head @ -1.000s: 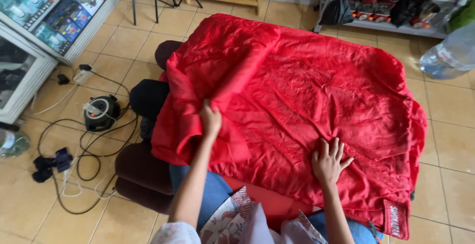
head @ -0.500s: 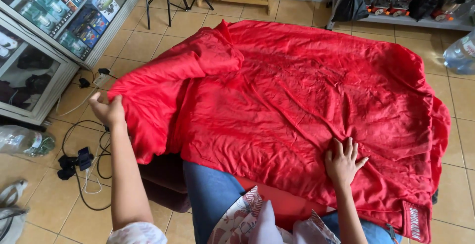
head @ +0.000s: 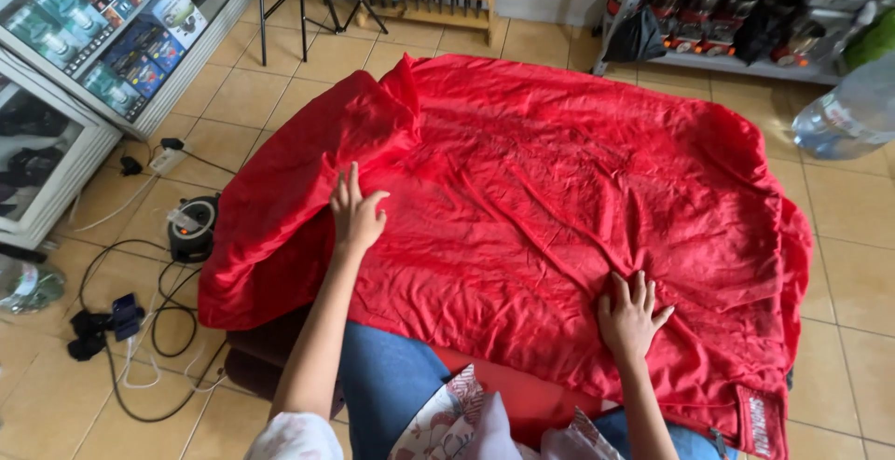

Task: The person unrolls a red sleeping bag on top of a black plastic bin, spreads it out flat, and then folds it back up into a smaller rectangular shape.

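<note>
a: looking down, what do you have under your hands?

b: you have a big red cloth [head: 559,190] spread wide over a low seat, and it hangs down on the near left side toward the tiled floor [head: 858,283]. your left hand [head: 356,210] lies flat on it, fingers straight and together, near a raised fold at the left part of the cloth.

a: and the right hand?

b: your right hand [head: 630,315] is open too, fingers spread, palm pressing on the cloth close to its near edge. neither hand grips anything.

a: what is around?

b: on the floor at the left there is a small black device [head: 191,227] with cables [head: 140,329], just beside the hanging cloth. a glass display case [head: 103,41] stands further left. a clear plastic bottle [head: 853,110] is at the right edge, apart from the cloth. a dark patch [head: 757,421] sits on the near right corner of the cloth.
</note>
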